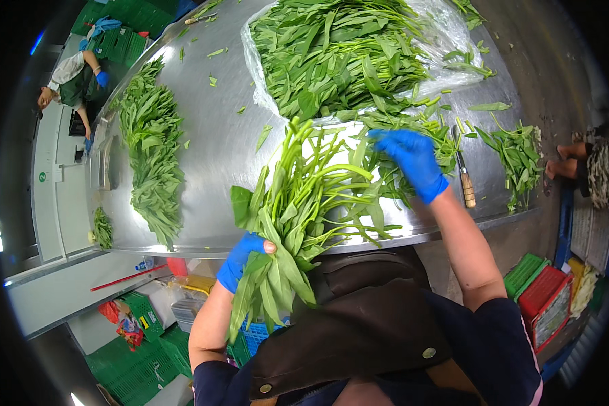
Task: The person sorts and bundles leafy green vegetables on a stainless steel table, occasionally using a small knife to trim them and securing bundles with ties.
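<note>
My left hand, in a blue glove with the thumb tip bare, grips a bunch of leafy greens that look like water spinach. Its pale stems point away from me, and leaves hang down over my brown apron. Above the table's near part is my gloved right hand, fingers bent, over loose greens; whether it pinches any is hidden. Just right of it lies a knife with a wooden handle. Beyond both hands, a large heap of the same greens rests on a clear plastic bag.
The metal table carries a long row of greens at left and a small pile at right. Another knife lies at the far left. A co-worker stands beyond the left edge. Crates sit at lower right.
</note>
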Available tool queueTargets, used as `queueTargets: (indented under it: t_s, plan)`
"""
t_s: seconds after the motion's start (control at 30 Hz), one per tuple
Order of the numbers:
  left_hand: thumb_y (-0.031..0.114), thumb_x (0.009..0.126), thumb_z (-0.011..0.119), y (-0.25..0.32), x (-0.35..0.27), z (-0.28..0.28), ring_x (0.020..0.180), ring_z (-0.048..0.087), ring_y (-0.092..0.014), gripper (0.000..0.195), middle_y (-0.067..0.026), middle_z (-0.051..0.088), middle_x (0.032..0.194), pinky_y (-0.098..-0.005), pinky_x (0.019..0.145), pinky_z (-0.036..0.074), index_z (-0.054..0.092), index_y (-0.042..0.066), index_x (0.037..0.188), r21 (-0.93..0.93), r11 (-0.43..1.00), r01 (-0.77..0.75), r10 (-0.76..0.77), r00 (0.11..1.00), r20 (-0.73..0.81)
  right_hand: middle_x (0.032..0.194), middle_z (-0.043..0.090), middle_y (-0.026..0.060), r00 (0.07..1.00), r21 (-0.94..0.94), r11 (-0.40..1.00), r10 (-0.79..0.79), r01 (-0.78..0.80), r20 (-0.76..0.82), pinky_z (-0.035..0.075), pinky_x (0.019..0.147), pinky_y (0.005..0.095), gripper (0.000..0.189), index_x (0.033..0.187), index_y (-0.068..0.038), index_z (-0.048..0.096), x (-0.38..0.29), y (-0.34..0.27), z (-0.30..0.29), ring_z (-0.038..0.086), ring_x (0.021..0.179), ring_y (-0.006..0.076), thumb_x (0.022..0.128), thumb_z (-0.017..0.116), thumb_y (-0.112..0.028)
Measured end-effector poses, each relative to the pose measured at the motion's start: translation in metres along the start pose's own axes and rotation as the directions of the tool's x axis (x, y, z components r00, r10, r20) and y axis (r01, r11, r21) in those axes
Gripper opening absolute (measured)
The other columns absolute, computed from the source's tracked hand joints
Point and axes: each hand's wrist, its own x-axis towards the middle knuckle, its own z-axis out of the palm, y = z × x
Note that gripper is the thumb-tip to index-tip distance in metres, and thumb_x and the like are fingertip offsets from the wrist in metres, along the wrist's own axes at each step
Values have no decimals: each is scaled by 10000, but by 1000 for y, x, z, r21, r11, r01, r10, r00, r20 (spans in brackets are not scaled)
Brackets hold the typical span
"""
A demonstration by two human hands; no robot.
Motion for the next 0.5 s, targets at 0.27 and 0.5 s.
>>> queueTargets:
  t_s: [0.27, 0.5]
  plan:
    - [39, 619, 725, -7, 9, -4, 908, 619, -213, 606, -99, 638, 1019, -328, 839, 484, 535, -13, 1193, 314, 949, -30, 77, 988, -137, 977, 618, 105, 828, -659, 586, -551, 472, 103, 461, 797, 385, 312, 917, -88, 646, -1, -83, 59, 568, 910, 298, 704, 732, -300]
    - [33, 602, 748, -9, 6, 12, 922, 592, -187, 661, -67, 615, 1030, -320, 840, 470, 513, 18, 1220, 443, 893, -78, 159, 976, -149, 936, 634, 97, 942, -365, 869, -318, 335, 109, 473, 784, 368, 174, 870, -77, 656, 17, -40, 43, 595, 884, 269, 768, 678, -218]
